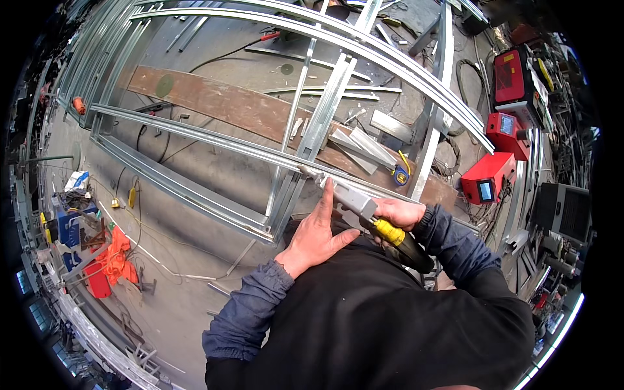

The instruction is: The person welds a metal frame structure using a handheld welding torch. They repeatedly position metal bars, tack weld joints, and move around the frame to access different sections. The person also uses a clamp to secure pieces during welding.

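My right hand [398, 213] is wrapped round the grip of a silver welding gun [354, 200], which has yellow wrapping and a thick black hose at its rear. The gun's narrow nozzle points up and left, at a galvanised steel frame [221, 148] near where a rail meets an upright profile [328, 107]. My left hand [313, 235] is beside the gun's front end, index finger stretched up to the nozzle and thumb spread apart; it grips nothing that I can see. Its remaining fingers are partly hidden, and so is part of the gun's handle.
A rusty plank [221, 97] lies under the frame, with metal offcuts [370, 148] and a blue tape measure [401, 174]. Red machines with screens [489, 181] stand at right. Orange cloth [120, 257] and a blue box [70, 227] are at left, with cables across the floor.
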The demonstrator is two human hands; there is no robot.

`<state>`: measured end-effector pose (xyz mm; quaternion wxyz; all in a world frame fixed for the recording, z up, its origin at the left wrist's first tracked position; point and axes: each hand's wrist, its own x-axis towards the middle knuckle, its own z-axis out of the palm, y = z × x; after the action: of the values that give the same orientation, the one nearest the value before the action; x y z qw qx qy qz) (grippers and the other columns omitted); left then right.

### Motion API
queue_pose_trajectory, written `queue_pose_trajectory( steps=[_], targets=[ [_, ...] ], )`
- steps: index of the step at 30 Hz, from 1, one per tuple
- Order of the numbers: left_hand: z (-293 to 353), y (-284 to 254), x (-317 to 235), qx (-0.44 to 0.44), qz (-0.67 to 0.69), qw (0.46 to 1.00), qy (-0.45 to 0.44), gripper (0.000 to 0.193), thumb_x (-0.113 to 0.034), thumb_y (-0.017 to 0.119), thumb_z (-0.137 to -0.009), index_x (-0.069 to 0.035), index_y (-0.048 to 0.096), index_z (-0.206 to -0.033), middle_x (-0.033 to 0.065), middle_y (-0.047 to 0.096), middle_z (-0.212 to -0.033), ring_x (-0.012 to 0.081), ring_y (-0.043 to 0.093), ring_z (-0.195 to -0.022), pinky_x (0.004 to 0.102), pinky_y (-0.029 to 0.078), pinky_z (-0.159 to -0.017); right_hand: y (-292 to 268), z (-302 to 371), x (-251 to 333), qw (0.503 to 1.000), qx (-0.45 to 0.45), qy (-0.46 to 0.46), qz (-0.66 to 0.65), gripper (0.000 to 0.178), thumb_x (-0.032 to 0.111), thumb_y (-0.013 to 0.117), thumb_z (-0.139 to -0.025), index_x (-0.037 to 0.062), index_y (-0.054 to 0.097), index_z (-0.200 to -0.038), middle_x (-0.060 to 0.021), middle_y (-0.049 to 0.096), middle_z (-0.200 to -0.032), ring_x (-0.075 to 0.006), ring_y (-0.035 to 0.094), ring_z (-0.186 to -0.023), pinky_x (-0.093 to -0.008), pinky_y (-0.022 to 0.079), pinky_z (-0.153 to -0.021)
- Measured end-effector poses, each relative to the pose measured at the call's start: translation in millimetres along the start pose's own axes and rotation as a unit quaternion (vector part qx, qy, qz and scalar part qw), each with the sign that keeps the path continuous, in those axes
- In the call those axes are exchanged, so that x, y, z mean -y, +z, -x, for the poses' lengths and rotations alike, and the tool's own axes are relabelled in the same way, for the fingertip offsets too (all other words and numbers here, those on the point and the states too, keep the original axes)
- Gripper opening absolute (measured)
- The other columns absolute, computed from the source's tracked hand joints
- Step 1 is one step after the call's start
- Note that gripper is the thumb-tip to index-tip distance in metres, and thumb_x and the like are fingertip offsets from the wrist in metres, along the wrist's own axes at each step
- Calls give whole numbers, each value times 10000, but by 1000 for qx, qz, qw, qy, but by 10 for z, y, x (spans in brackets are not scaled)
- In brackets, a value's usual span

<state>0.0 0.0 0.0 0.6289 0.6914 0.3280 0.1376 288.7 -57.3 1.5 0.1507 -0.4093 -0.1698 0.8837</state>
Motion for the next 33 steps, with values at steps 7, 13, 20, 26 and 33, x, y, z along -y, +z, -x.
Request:
queue_pose_trajectory(
  steps=[7, 13, 20, 26, 33],
  targets=[
    [-232, 408, 217, -65, 277, 957, -65, 1082, -323, 853, -958, -85, 115, -1711, 160, 536, -1475, 253, 614, -1302, 419, 493, -1133, -333, -175, 540, 997, 43, -19, -66, 764, 740, 553, -1027, 89, 608, -1423, -153, 695, -944, -248, 713, -692, -399, 622, -553],
    [-713, 727, -378, 351, 330, 874, -64, 648, -329, 812, -991, 24, 576, -1480, 170, 636, -1481, 269, 561, -1416, 413, 440, -1194, 128, -182, 1080, 935, 174, -246, -189, 823, 640, 652, -1027, 99, 444, -1612, -211, 652, -1219, -225, 709, -761, -353, 616, -519],
    [-960, 1053, -425, 309, 168, 935, -42, 598, -472, 748, -1036, -11, 654, -1405, 164, 718, -1360, 279, 646, -1298, 405, 479, -1131, 388, 248, 1590, 871, -87, -366, 315, 588, 304, 708, -1078, -12, 521, -1537, -107, 646, -1376, -180, 597, -1243, -349, 497, -1065],
    [-1072, 1370, -133, 270, 151, 951, 13, 652, -466, 717, -1036, 20, 602, -1455, 215, 715, -1359, 334, 697, -1237, 411, 522, -1091, 361, -83, 1596, 869, -219, -279, 344, 363, 264, 720, -1074, 13, 641, -1325, -65, 709, -1069, -127, 660, -939, -292, 547, -831],
    [-1074, 776, -168, 316, 82, 943, -68, 852, -418, 714, -1016, 62, 369, -1629, 280, 687, -1411, 369, 702, -1266, 408, 535, -1082, -262, -269, 1356, 938, -165, -150, 265, 371, 270, 751, -1059, 53, 669, -1349, -20, 741, -1013, -100, 652, -845, -287, 562, -733]
  ],
)
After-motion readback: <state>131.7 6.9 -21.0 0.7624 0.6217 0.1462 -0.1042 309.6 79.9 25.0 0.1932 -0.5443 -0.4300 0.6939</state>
